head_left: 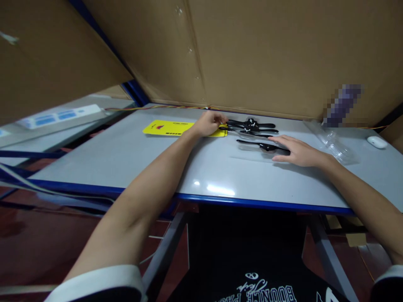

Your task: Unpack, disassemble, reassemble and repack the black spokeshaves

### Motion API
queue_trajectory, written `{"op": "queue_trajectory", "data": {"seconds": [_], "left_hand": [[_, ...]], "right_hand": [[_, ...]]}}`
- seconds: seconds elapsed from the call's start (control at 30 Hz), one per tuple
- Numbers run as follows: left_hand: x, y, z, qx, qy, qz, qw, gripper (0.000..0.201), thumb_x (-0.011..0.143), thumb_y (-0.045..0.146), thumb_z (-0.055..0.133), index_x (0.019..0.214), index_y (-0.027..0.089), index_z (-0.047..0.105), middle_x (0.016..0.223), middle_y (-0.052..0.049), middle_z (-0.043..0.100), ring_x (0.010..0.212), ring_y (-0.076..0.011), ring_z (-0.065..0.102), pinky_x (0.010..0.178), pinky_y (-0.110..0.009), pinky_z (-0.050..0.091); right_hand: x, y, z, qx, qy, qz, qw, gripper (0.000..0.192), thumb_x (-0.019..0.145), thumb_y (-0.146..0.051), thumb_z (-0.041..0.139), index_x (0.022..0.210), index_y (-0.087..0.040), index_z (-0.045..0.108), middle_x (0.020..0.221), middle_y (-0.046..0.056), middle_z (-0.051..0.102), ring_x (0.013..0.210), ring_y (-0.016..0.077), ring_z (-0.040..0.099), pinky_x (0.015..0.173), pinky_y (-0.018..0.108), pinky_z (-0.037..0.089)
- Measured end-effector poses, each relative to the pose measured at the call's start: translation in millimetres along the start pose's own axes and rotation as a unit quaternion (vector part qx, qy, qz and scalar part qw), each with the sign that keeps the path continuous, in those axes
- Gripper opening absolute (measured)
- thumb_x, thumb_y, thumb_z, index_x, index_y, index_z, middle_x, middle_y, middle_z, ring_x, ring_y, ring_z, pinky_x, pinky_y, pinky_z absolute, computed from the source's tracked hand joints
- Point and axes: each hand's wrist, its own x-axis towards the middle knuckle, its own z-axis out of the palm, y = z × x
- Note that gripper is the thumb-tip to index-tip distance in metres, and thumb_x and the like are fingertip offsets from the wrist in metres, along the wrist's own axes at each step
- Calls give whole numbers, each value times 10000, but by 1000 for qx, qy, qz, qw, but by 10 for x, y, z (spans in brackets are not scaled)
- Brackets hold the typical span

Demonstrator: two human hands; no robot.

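My left hand [209, 123] rests at the back of the table with its fingers curled together, over the right part of the yellow printed cards [171, 128]. Beside its fingertips lie several black straps with thicker middles [251, 125], like wristwatches laid flat. What the fingers pinch, if anything, is hidden. Nearer to me, one more black strap piece [267, 147] lies on or in a clear plastic sleeve [252, 158]. My right hand [297, 151] reaches over its right end, fingers stretched out and thumb apart, touching or just above the sleeve.
Clear plastic packaging [338, 147] lies right of my right hand, with a white rounded case [377, 142] farther right. A pixelated purple item [343, 105] stands behind. Cardboard walls [267, 54] enclose the grey table [151, 163]. A power strip [59, 118] sits at left.
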Motion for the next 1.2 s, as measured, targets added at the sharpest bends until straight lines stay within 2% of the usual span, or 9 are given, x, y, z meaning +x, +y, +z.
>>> {"op": "queue_trajectory", "data": {"seconds": [0.13,0.37,0.5,0.63,0.83,1.0,1.2], "left_hand": [[-10,-1,6,65,-20,2,998,477,725,154,567,1139,123,802,1104,-97,817,965,-237,694,945,-353,571],[-31,188,133,178,14,0,984,471,815,150,543,1209,155,800,1040,-111,779,966,-282,693,903,-379,532],[-31,236,160,201,14,0,979,424,870,195,550,1215,151,793,1078,-126,790,1000,-294,709,910,-386,527],[-37,177,116,211,27,-27,977,380,901,232,544,1177,167,798,1125,-128,803,1026,-295,714,923,-387,531],[-34,36,75,236,71,-94,965,417,968,289,482,1172,148,818,1173,-166,795,1133,-325,691,1036,-417,521],[-14,2,92,243,58,-111,962,442,987,360,494,1212,143,806,1196,-164,787,1135,-334,677,1045,-441,523],[9,-42,107,247,41,-112,962,430,1022,396,447,1158,166,783,1245,-160,783,1149,-328,668,1032,-451,520]], "right_hand": [[-6,-14,-7,1,-1,-2,1000,843,977,-748,634,1689,-313,505,1611,152,602,1486,420,574,1254,627,445],[-9,-22,-10,-4,-5,5,1000,850,981,-737,635,1694,-297,498,1588,166,615,1466,431,580,1237,646,451],[-1,-7,3,-3,-3,-1,1000,851,985,-735,638,1699,-296,490,1620,166,596,1477,430,571,1240,655,441],[2,21,25,-5,14,-9,1000,816,981,-733,656,1674,-321,527,1575,153,637,1434,421,609,1195,646,485],[-14,5,29,-5,66,-56,996,664,941,-630,724,1490,-258,715,1412,161,711,1243,389,699,1101,610,549],[-45,-51,-3,-12,54,-73,996,684,924,-500,743,1556,-252,660,1453,157,704,1284,385,681,1115,589,543],[-67,-92,-1,-24,41,-79,996,668,948,-482,688,1571,-252,622,1495,150,689,1323,380,669,1133,591,538]]}}
